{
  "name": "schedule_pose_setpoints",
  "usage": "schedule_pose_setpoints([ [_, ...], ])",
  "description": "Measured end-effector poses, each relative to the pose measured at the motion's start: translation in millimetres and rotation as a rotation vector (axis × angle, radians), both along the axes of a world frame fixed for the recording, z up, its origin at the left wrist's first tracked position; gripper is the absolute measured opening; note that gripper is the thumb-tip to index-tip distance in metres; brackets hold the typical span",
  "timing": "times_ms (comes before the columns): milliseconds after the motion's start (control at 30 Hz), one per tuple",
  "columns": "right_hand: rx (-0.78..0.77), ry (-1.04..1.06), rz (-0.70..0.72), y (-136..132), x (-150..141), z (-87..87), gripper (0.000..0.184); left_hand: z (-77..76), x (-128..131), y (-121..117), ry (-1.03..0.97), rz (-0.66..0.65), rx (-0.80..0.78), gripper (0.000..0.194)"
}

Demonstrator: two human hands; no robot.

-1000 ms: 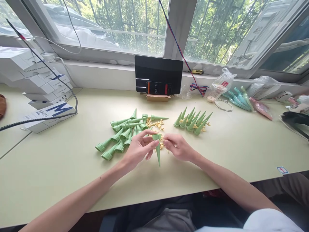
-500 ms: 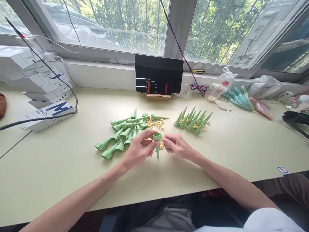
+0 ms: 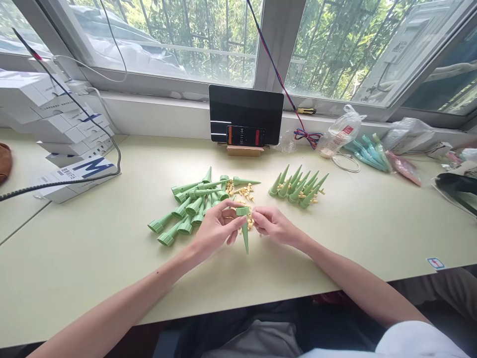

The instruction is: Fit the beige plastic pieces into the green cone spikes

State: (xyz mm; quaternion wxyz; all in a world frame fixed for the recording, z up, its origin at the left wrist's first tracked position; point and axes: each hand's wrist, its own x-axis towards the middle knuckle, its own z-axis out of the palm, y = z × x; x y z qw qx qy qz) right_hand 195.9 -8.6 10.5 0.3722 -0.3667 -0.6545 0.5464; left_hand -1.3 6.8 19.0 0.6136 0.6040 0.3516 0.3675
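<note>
My left hand (image 3: 220,224) is closed on a green plastic watering spike (image 3: 245,237), its wide ribbed end up and its point down toward me. Just to the right, my right hand (image 3: 274,223) is pinched beside the ribbed end; whatever lies between its fingertips is too small to make out. Behind and below the hands lie small yellow plastic valves (image 3: 244,191), partly hidden. A loose heap of green spikes (image 3: 194,206) lies left of my left hand. Beyond my right hand, several spikes with yellow pieces at their sides (image 3: 298,186) stand in rows, points up and leaning.
A phone with a running timer (image 3: 246,136) leans against a dark tablet (image 3: 246,107) at the back. White boxes (image 3: 74,176) are stacked at the left. Plastic bags (image 3: 342,130) and bundled wires (image 3: 307,136) lie at the back right. The table's front edge (image 3: 238,311) is near me.
The held spike has tilted, so the opening of its wide end shows less and its point has swung slightly toward me and right. Both hands have barely moved.
</note>
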Motion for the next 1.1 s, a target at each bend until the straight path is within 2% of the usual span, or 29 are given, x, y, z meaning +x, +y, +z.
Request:
schedule_pose_setpoints([
  [167,0.263,-0.209,-0.079,-1.0,0.9,0.4,0.034,-4.7,-0.7,5.2,-0.107,-0.056,-0.193,0.031],
  [300,0.329,-0.239,-0.106,-1.2,-0.4,-0.3,0.032,-7.4,-0.6,7.0,-0.146,-0.071,-0.234,0.033],
  [433,0.299,-0.221,-0.109,-1.7,-1.4,-0.7,0.034,-7.6,-0.8,6.8,-0.108,-0.076,-0.138,0.031],
  [567,0.19,-0.143,-0.084,-2.4,-1.7,-1.4,0.037,-4.8,-0.4,5.0,-0.06,-0.065,-0.042,0.031],
  [800,0.038,-0.018,-0.056,-2.6,-2.2,-4.7,0.039,-1.8,1.1,3.7,-0.029,-0.032,0.022,0.03],
  [933,0.037,-0.013,-0.066,-1.7,-3.4,-4.7,0.039,-1.7,1.5,4.2,-0.03,-0.024,0.008,0.031],
  [1100,0.121,-0.067,-0.133,-2.3,-6.5,-1.7,0.039,1.4,1.9,3.3,-0.051,-0.056,-0.056,0.038],
])
